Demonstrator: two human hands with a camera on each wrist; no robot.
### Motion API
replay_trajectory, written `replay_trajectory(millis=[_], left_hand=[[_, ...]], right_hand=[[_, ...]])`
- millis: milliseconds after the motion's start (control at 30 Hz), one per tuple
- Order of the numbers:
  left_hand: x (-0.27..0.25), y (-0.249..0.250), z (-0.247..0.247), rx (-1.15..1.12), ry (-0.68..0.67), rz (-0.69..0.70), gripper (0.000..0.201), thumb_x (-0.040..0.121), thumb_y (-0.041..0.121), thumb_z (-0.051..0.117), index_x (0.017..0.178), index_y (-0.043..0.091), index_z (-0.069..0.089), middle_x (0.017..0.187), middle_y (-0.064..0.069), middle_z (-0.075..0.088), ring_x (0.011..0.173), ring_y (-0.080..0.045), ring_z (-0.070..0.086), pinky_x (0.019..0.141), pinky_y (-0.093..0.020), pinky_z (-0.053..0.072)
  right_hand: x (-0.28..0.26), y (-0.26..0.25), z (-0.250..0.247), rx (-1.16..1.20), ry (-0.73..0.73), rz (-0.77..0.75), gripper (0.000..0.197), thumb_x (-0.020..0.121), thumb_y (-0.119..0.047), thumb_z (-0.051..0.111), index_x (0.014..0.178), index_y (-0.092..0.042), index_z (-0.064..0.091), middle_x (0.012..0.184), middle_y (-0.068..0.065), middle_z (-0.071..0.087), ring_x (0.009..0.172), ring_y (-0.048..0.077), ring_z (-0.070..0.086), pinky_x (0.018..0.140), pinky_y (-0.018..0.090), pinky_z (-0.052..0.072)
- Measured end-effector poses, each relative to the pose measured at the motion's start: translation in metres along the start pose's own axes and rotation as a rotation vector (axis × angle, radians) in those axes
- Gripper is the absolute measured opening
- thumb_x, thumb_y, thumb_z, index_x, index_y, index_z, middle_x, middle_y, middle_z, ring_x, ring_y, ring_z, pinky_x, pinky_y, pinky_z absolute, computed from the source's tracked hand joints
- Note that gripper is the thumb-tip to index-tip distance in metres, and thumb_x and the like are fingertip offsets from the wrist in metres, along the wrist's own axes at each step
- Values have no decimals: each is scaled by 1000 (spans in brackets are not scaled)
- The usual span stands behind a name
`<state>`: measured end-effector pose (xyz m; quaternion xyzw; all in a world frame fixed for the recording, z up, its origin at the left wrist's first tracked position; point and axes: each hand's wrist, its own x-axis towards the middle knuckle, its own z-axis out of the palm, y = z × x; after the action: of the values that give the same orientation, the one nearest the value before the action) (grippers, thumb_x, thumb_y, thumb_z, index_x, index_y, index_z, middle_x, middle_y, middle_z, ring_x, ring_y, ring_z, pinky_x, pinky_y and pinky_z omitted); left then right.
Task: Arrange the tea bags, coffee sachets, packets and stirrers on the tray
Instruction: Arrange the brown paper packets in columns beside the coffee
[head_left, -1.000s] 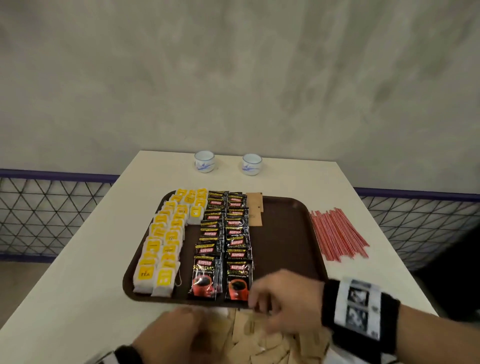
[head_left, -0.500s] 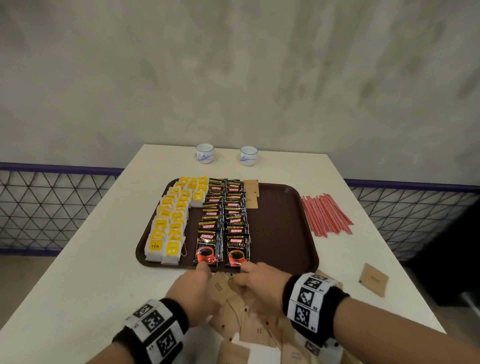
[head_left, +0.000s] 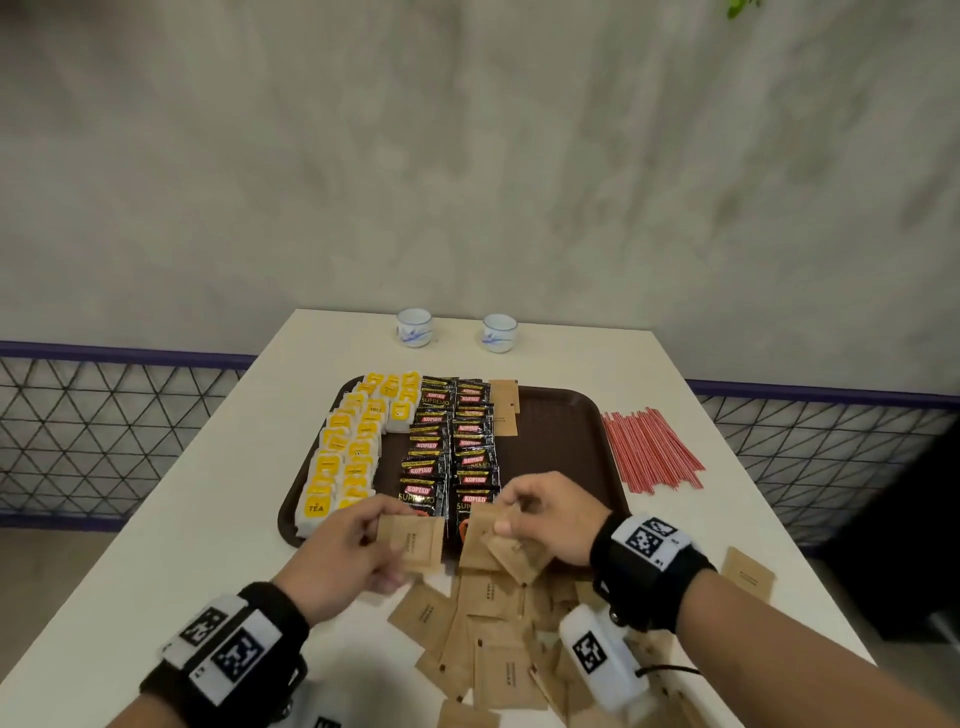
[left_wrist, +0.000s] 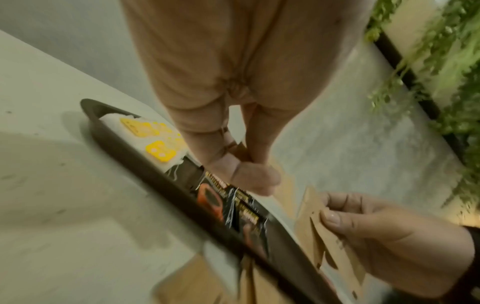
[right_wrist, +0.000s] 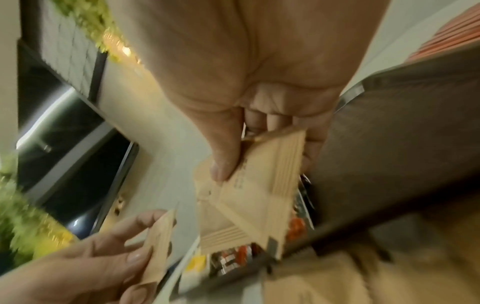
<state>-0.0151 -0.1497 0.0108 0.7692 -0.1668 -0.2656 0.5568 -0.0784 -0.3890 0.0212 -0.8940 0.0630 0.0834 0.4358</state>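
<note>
Holding brown packets (head_left: 413, 540), probably several.

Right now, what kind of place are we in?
Probably a café or hotel drinks station: a tray of tea bags and coffee sachets, red stirrers, and two cups on a table.

On the tray (head_left: 571, 415): tea bags (head_left: 353, 447) at left, Kopiko coffee sachets (head_left: 452, 447) just right of them, two packets (head_left: 505, 410) right again; stirrers (head_left: 652, 449) right of tray, loose packets (head_left: 498, 639) before it, two cups (head_left: 457, 328) behind.
</note>
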Motion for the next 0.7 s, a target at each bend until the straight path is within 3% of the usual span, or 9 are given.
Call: replay_trajectory(millis=[67,133,200,267,367,433,533,600,700], left_hand=[[7,14,-5,-16,23,80,27,90,-7,55,105,14,63,93,-11,57,56,-17,61,53,-25,52],[15,30,-8,-3,3,142,28,86,-3,63,107,17,62,88,-8,60,57,-16,58,51,-22,47],[22,45,-9,20,-33,200,27,79,8,74,102,16,62,81,-5,64,66,-17,60,60,-26,49],[28,58,-5,58,-55,246,21,75,18,77,93,15,67,85,-7,68,80,-20,64,77,-35,53],[37,67,4,109,-53,254,8,81,12,74,83,8,67,87,-11,69,85,-22,66,86,-40,52],[40,70,11,61,-58,230,10,83,6,70,79,5,61,86,-9,69,79,-18,68,79,-39,58],[41,71,20,-53,-13,213,13,83,0,67,78,4,57,88,-12,67,69,-13,70,58,-23,55],[42,70,22,-80,18,233,12,83,-3,67,79,2,57,86,-12,68,66,-12,70,55,-19,53],[46,69,16,-22,2,244,9,80,-1,71,79,1,62,85,-12,69,70,-20,70,60,-29,56]], right_hand=[[3,-5,-9,77,84,-8,7,87,-22,69,82,-27,65,85,3,69,77,11,62,81,32,51],[7,-12,-16,194,131,-15,4,89,-18,67,85,-19,68,90,11,71,81,15,63,83,34,52],[12,-16,-21,338,178,-28,8,88,-13,67,83,-19,68,88,10,70,82,19,64,88,44,52],[17,-19,-23,421,224,-44,9,85,-12,71,84,-20,68,93,13,70,87,25,64,94,50,50],[21,-24,-21,476,239,-79,11,81,-12,75,86,-19,70,93,16,71,86,26,66,91,47,51],[23,-26,-20,504,234,-103,13,81,-7,74,85,-19,70,86,13,71,78,22,66,83,41,53],[21,-28,-20,525,239,-117,15,82,-3,72,84,-18,69,81,10,71,70,16,67,75,33,55],[20,-29,-23,524,258,-117,14,81,-4,73,85,-16,69,81,11,72,70,16,68,76,33,55],[21,-29,-28,423,295,-122,12,79,-10,76,85,-20,72,90,20,72,80,21,67,84,40,54]])
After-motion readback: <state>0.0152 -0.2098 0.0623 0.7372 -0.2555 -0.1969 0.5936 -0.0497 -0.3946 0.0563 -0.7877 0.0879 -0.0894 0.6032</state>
